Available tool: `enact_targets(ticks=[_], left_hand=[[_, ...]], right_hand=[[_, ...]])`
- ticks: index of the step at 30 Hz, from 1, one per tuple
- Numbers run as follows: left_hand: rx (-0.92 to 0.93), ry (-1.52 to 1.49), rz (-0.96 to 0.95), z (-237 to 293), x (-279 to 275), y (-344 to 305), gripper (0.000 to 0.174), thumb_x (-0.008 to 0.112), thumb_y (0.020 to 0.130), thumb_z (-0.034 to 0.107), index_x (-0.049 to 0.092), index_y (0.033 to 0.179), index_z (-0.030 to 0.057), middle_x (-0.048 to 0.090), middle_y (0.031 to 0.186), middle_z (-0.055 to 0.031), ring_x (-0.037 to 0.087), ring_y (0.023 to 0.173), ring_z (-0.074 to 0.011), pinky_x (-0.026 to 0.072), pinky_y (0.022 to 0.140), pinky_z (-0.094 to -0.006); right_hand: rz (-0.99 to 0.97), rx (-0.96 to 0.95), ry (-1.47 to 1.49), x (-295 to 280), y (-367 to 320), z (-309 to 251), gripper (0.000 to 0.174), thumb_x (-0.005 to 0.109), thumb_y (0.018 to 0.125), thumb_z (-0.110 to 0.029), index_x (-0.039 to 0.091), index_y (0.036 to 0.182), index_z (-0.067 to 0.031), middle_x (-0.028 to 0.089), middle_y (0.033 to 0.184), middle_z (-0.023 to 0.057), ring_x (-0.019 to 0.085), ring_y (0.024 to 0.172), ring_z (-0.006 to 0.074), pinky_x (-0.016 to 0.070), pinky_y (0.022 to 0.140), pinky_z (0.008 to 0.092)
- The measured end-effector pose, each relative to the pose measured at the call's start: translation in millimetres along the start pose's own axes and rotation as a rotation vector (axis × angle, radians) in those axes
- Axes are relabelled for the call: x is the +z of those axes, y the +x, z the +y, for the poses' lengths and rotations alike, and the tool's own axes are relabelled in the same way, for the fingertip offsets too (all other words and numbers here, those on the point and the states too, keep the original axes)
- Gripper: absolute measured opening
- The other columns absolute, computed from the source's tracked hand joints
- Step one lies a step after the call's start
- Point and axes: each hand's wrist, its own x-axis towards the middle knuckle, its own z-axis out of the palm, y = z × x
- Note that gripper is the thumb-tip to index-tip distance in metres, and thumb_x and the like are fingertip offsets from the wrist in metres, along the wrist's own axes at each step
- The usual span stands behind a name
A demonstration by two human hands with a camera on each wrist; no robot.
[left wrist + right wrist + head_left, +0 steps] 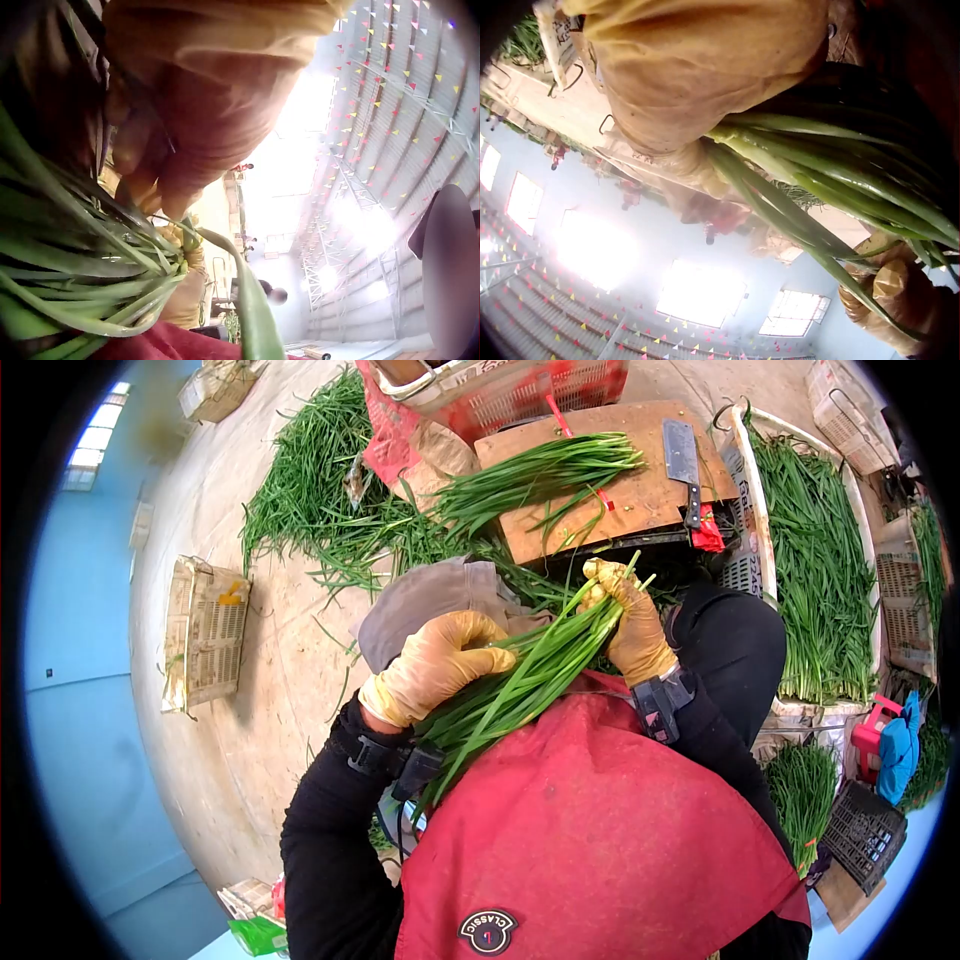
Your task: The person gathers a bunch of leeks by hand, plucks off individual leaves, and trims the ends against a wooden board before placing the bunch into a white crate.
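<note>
In the head view, my right hand (632, 622), in a stained yellowish glove, grips a bunch of garlic chives (535, 680) near its pale stalk ends. The long flat leaves slant down across my lap toward the left forearm. My left hand (440, 665), gloved too, is bent over the bunch partway along, its thumb and fingertips at the leaves. Seen from the left wrist, its curled fingers (172, 172) come down on thin leaves beside the stalks. From the right wrist, a single leaf (817, 255) runs from the bunch to the left hand (892, 292).
A wooden board (640, 500) ahead bears a pile of chives (540, 475) and a cleaver (681, 460). Loose chives (320, 480) heap on the floor at the far left. A white crate (755, 510) filled with chives stands on the right; another crate (205, 630) sits left.
</note>
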Motion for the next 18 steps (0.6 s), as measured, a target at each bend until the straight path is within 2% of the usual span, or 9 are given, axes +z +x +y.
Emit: enact_targets(ticks=[2,5,6,8,12,15,18], left_hand=[[-0.015,-0.136,-0.023,-2,1,0,0.016,0.070,0.086,0.010,0.065,0.097,-0.0004,0.064,0.083,0.0004,0.055,0.073,-0.0062,0.0453,0.067,-0.0213],[-0.015,-0.265,-0.030,-4,4,-1,0.016,0.070,0.087,0.012,0.064,0.097,-0.0001,0.062,0.080,0.0015,0.053,0.069,-0.0059,0.0438,0.064,-0.0206],[-0.012,-0.295,-0.027,-5,5,-2,0.016,0.070,0.087,0.012,0.063,0.097,0.0001,0.061,0.078,0.0019,0.052,0.068,-0.0058,0.0432,0.064,-0.0205],[-0.040,-0.187,-0.021,-1,5,-3,0.016,0.069,0.087,0.013,0.063,0.096,0.0006,0.060,0.076,0.0025,0.051,0.067,-0.0058,0.0424,0.063,-0.0208],[-0.094,-0.003,0.013,10,11,-5,0.013,0.068,0.088,0.014,0.062,0.092,0.0022,0.059,0.074,0.0029,0.051,0.066,-0.0057,0.0418,0.061,-0.0219],[-0.106,0.200,0.064,10,12,-2,0.015,0.067,0.086,0.017,0.064,0.090,0.0023,0.060,0.071,-0.0004,0.053,0.066,-0.0078,0.0438,0.061,-0.0257],[-0.019,0.509,0.053,20,13,-1,0.019,0.065,0.082,0.021,0.066,0.087,0.0026,0.064,0.071,-0.0084,0.061,0.067,-0.0174,0.0472,0.063,-0.0321]], right_hand=[[0.006,0.002,-0.018,2,-1,-1,0.030,0.069,0.089,-0.024,0.065,0.111,-0.0042,0.069,0.100,0.0045,0.061,0.081,0.0133,0.0516,0.073,0.0286],[0.046,-0.022,0.018,10,-4,-3,0.033,0.072,0.086,-0.022,0.061,0.113,-0.0056,0.064,0.093,0.0015,0.060,0.075,0.0145,0.0527,0.071,0.0345],[0.020,-0.025,0.016,8,-3,-2,0.032,0.071,0.087,-0.023,0.062,0.112,-0.0056,0.066,0.096,0.0030,0.061,0.077,0.0144,0.0524,0.072,0.0329],[-0.035,-0.031,0.013,4,-2,-2,0.030,0.069,0.089,-0.024,0.064,0.111,-0.0055,0.069,0.103,0.0062,0.061,0.081,0.0143,0.0517,0.073,0.0295],[-0.031,-0.010,-0.012,3,-1,-3,0.030,0.069,0.089,-0.022,0.062,0.113,-0.0056,0.068,0.105,0.0071,0.061,0.081,0.0146,0.0521,0.071,0.0295],[-0.035,-0.005,0.015,8,-3,-4,0.028,0.068,0.089,-0.019,0.062,0.113,-0.0054,0.068,0.106,0.0072,0.061,0.080,0.0143,0.0524,0.070,0.0295],[-0.042,0.004,0.005,14,-5,-5,0.025,0.066,0.090,-0.015,0.061,0.112,-0.0044,0.068,0.105,0.0065,0.061,0.080,0.0137,0.0527,0.069,0.0291]])
